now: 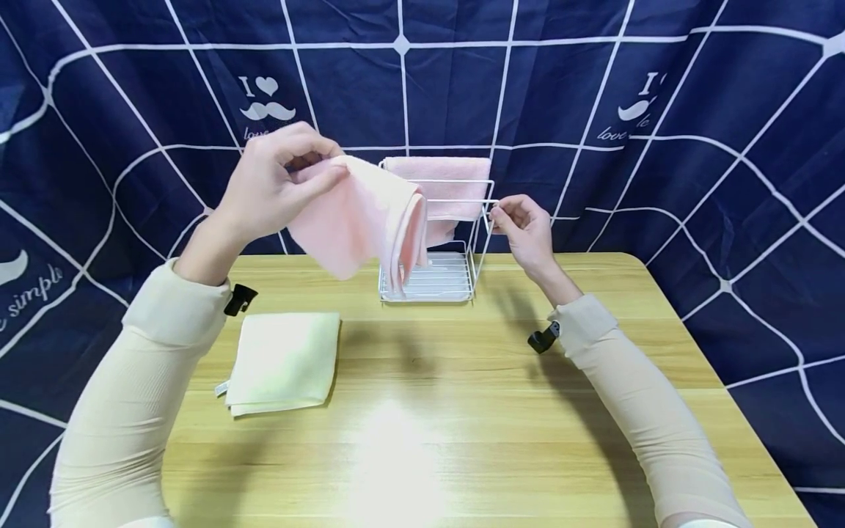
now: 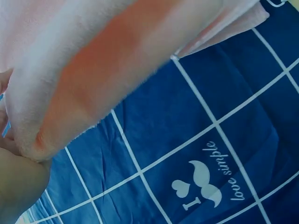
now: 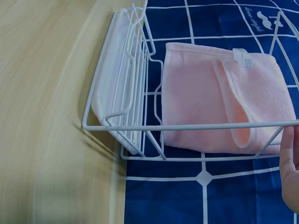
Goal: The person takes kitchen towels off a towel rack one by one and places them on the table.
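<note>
In the head view my left hand (image 1: 280, 176) pinches a folded pink towel (image 1: 370, 216) by its upper corner, between thumb and fingers. The towel droops to the right, in front of the white wire rack (image 1: 474, 249). Close up in the left wrist view, the pink towel's fold (image 2: 107, 70) spreads over the upper left. My right hand (image 1: 526, 233) pinches the rack's upper right front corner; its fingers also show at the rail in the right wrist view. A second pink towel (image 3: 196, 93) with a white tag hangs over the rack's back bar.
On the wooden table (image 1: 515, 440) a folded pale yellow-green towel (image 1: 284, 363) lies at the left. The rack stands near the table's back edge, with a white tray (image 3: 110, 79) in its base. A dark blue, white-lined curtain (image 1: 568, 95) surrounds the back and sides.
</note>
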{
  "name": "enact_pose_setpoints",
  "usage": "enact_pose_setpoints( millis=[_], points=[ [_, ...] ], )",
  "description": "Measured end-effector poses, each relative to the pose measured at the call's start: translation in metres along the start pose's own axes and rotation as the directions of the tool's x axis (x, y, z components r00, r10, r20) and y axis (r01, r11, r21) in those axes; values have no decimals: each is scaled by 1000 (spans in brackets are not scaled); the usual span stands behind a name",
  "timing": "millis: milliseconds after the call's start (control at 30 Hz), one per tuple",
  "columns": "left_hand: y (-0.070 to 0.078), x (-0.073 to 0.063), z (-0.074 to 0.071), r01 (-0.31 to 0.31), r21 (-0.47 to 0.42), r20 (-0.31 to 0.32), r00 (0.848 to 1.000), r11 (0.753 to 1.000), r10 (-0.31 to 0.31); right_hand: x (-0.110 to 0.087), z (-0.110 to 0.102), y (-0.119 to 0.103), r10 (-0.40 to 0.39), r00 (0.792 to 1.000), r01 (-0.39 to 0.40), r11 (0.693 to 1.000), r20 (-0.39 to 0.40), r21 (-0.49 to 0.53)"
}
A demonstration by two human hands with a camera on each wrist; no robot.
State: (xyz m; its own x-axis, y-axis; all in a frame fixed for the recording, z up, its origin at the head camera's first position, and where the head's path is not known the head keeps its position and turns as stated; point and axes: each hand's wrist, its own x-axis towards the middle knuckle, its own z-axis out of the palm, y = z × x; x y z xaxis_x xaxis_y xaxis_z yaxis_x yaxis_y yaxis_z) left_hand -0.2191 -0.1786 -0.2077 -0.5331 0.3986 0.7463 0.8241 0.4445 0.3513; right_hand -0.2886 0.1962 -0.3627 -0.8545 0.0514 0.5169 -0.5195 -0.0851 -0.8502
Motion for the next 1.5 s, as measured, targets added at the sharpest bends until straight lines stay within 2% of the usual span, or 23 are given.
enact_pose_setpoints(
  millis=[233,633,833,1000,1300,1500],
  points=[
    [-9,-23,11,-14,-27,51,999,1000,15,-1,-1,0,5,1000,-5,1000,-3,-20],
    [-25,-63,41,54,-84,129,991,995,-43,-1,-2,1,13,1000,-13,1000,-5,-12],
    [-27,-79,54,95,-108,173,982,990,-75,-2,-3,1,4,1000,-4,1000,0,-12],
    [-27,-91,61,141,-123,228,967,982,-110,-2,-4,1,-6,1000,6,1000,0,-30],
    [-21,-108,73,155,-142,303,947,978,-106,-1,-3,2,-6,1000,6,1000,-1,5],
    [-15,-121,73,156,-153,325,940,976,-100,0,-2,3,-13,1000,13,1000,3,-3]
  ],
)
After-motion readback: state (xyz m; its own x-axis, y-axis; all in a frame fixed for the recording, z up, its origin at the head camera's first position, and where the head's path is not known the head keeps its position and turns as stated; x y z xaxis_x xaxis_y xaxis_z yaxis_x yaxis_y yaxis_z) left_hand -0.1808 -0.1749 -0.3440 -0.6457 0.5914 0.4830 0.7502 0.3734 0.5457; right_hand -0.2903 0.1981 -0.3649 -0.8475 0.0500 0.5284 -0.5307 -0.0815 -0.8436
